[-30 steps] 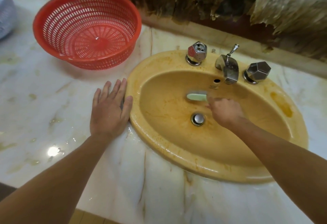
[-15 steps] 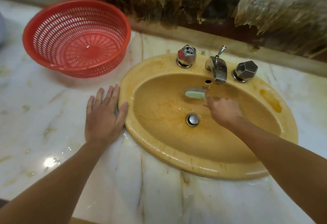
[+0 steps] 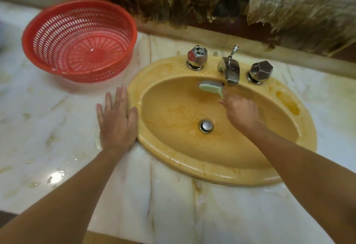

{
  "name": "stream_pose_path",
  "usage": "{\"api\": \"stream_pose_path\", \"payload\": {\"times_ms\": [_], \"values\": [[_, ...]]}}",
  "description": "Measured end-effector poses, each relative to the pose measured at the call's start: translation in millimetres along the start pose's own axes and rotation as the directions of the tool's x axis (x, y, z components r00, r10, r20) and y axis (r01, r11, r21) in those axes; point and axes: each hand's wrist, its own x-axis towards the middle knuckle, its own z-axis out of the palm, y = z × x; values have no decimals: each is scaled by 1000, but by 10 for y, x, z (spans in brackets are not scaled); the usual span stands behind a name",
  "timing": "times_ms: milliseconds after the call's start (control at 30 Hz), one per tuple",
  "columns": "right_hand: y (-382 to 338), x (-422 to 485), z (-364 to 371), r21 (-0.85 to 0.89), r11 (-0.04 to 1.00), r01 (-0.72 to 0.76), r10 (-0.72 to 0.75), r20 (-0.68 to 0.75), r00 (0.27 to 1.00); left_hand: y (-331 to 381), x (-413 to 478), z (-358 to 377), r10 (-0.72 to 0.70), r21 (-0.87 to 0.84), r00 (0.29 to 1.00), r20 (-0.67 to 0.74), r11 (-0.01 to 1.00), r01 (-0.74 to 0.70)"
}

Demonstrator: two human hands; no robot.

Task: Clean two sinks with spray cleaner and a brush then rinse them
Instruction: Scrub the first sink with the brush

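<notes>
While my right hand (image 3: pixel 240 112) keeps its grip closed around the handle of the pale green plastic scrubbing brush (image 3: pixel 211 89), the brush head sits pressed against the back wall of the yellow oval ceramic sink (image 3: pixel 192 164), just below the chrome spout (image 3: pixel 230 71). My left hand (image 3: pixel 117 122) holds nothing; it lies flat with fingers spread on the white veined marble tabletop (image 3: pixel 57 128), its thumb edge touching the sink rim. Two faceted chrome tap knobs (image 3: pixel 197 56) flank the spout, and the round chrome drain plug (image 3: pixel 206 125) lies well below the brush, near my wrist. A red perforated plastic basket (image 3: pixel 81 39) stands on the tabletop to the far left, apart from the sink. I judge this to be the scrubbing step on this basin: orange staining shows across the bowl and rim, so plenty remains. Next I would sweep the brush along the back wall and down toward the drain, pressing firmly while the left hand braces. No spray bottle or second sink is in view.
</notes>
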Motion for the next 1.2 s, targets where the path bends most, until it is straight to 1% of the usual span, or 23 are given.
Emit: {"api": "stream_pose_path", "payload": {"times_ms": [33, 133, 167, 233, 267, 367, 400, 467, 500, 600, 633, 700, 733, 800, 833, 867, 933, 967, 1033, 1067, 1100, 1167, 1200], "values": [[25, -12, 10, -6, 1000, -12, 12, -29, 1000, -8, -2, 6, 14, 18, 1000, -4, 1000, -14], [85, -96, 23, -96, 995, 2, 15, 177, 984, -11, -8, 17, 55, 26, 999, 0, 998, -55], [105, -109, 2, -93, 996, -7, 22, 160, 987, -6, -13, 16, 74, 20, 997, 7, 997, -74], [146, -144, -23, -30, 997, -77, 77, 17, 997, 0, -24, 8, 109, 16, 994, 16, 994, -109], [163, -150, -20, -51, 995, -80, 80, 3, 997, 2, -24, 6, 115, 13, 993, 15, 993, -116], [189, -181, -9, -157, 988, -2, 37, 218, 975, 16, -26, 7, 116, 4, 993, 13, 993, -116], [197, -178, -35, -142, 990, -9, 37, 194, 980, 22, -27, 8, 114, 3, 993, 13, 993, -114], [191, -182, -83, -56, 994, -94, 96, 43, 994, 27, -30, 9, 115, 6, 993, 12, 993, -115], [185, -175, -73, -60, 992, -110, 111, 26, 993, 23, -30, 9, 115, 8, 993, 9, 993, -115], [168, -236, -53, -140, 989, -46, 76, 217, 973, 7, -31, 7, 119, 13, 993, 8, 993, -120], [180, -244, -75, -127, 990, -66, 90, 191, 977, 6, -32, 6, 121, 12, 993, 8, 993, -121], [229, -270, -89, -39, 988, -149, 151, 50, 987, 11, -30, 6, 125, 13, 992, 8, 992, -125], [254, -273, -84, -58, 986, -154, 156, 32, 987, 10, -25, 9, 126, 15, 992, 5, 992, -126], [287, -320, -53, -152, 985, -86, 114, 190, 975, -1, -26, 15, 129, 16, 992, 4, 991, -129], [313, -356, -53, -177, 981, -73, 114, 233, 966, 0, -26, 19, 128, 14, 992, 5, 992, -128], [342, -381, -66, -169, 982, -84, 119, 207, 971, 4, -28, 17, 127, 11, 992, 7, 992, -127], [392, -409, -82, -110, 981, -161, 170, 71, 983, 10, -27, 19, 128, 9, 992, 8, 992, -128], [399, -402, -82, -131, 977, -171, 179, 55, 982, 7, -23, 23, 130, 11, 991, 5, 991, -130], [390, -414, -43, -193, 974, -122, 161, 202, 966, -10, -22, 25, 135, 17, 991, 5, 991, -135], [394, -427, -43, -198, 973, -118, 165, 240, 957, -12, -24, 24, 135, 18, 991, 8, 991, -135], [407, -426, -56, -171, 976, -136, 170, 208, 963, -8, -27, 23, 134, 15, 991, 10, 991, -134], [419, -424, -93, -78, 973, -217, 222, 66, 973, 5, -32, 24, 134, 9, 991, 10, 991, -134], [404, -406, -99, -85, 971, -222, 227, 57, 972, 4, -32, 23, 134, 7, 991, 7, 991, -134]]}}
